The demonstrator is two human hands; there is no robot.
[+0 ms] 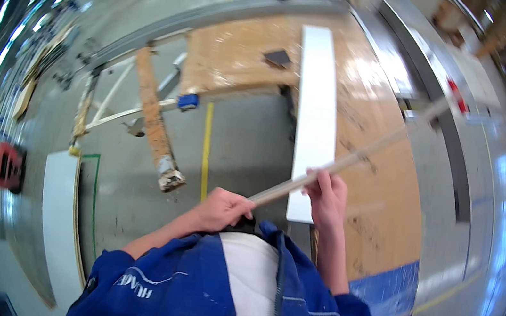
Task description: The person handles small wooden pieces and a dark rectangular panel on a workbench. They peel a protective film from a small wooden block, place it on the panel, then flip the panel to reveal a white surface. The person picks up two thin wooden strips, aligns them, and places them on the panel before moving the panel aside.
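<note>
A long, thin strip (367,151), pale brown and blurred toward its far end, slants from my waist up to the right. My left hand (225,210) is closed round its near end, close to my body. Farther along, my right hand (327,197) pinches the same strip between thumb and fingers. Beneath the strip, a long white panel (318,96) lies lengthwise on the brown, film-covered worktable (380,79). The strip crosses above the panel's near part; whether they touch, I cannot tell.
A small dark piece (277,58) lies on the table's far part. Left are a worn wooden beam (153,111), a blue block (188,102) and another white panel (57,214). A long dark bar (442,100) runs along the right. A red machine (8,167) stands far left.
</note>
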